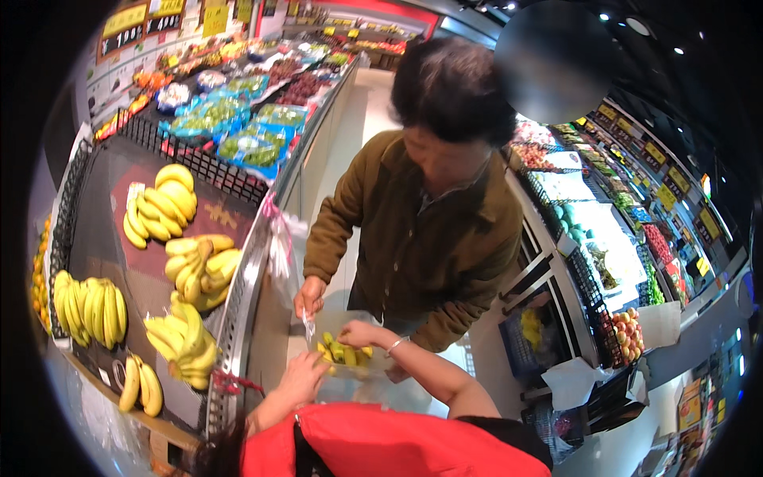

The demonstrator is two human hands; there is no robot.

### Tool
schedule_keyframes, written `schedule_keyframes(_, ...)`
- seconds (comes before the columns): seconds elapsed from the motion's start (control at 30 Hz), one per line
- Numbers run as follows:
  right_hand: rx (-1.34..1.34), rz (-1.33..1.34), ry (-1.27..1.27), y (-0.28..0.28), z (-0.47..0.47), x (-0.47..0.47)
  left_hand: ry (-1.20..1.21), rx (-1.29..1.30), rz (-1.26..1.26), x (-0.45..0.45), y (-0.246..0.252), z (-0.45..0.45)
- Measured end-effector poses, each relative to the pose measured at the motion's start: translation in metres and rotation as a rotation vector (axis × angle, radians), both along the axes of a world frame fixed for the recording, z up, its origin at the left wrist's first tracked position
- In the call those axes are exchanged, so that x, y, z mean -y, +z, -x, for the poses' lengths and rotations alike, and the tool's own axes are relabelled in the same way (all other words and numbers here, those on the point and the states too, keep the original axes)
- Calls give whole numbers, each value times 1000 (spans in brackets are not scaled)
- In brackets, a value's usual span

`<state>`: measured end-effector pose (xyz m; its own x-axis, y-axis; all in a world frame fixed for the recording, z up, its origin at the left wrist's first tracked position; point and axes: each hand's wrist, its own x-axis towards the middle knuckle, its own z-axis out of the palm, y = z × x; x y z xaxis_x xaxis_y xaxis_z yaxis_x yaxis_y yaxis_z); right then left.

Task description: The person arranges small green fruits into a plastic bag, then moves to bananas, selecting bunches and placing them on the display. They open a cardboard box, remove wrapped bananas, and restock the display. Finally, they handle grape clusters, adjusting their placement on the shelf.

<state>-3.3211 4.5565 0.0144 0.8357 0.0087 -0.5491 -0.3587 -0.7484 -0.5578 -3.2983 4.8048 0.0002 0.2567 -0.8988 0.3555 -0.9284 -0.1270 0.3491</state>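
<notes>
A translucent plastic bag point(351, 384) hangs between me and a person in a brown jacket point(411, 256). Several small yellow-green fruits point(346, 353), their kind unclear, lie in it. My left hand point(303, 377) is at the bag's near left edge, its fingers bent; blur hides whether they grip the plastic. Above the fruits is my right hand point(356, 334), wearing a bracelet point(397, 346) at the wrist, with its fingers curled down. What those fingers hold cannot be seen. The other person's hand point(310, 296) grips crumpled clear plastic at the bag's far left.
On my left, a display stand point(173, 322) with a metal side rail point(238, 310) carries bunches of bananas point(92, 310). Plastic bags point(280, 247) hang from its side. Beyond are packed grapes point(256, 146). Apples point(627, 335) and a shelf of produce line the right.
</notes>
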Motion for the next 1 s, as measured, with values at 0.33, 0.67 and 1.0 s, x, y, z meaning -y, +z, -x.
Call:
schedule_keyframes(0.33,813,-121,310,81,-57,-109,127,-113,-559,-101,6,-11)
schedule_keyframes(0.67,-203,-107,273,-153,79,-155,122,-102,-612,-133,-3,5)
schedule_keyframes(1.0,-350,-47,-130,-222,144,-123,151,4,-546,-136,19,7)
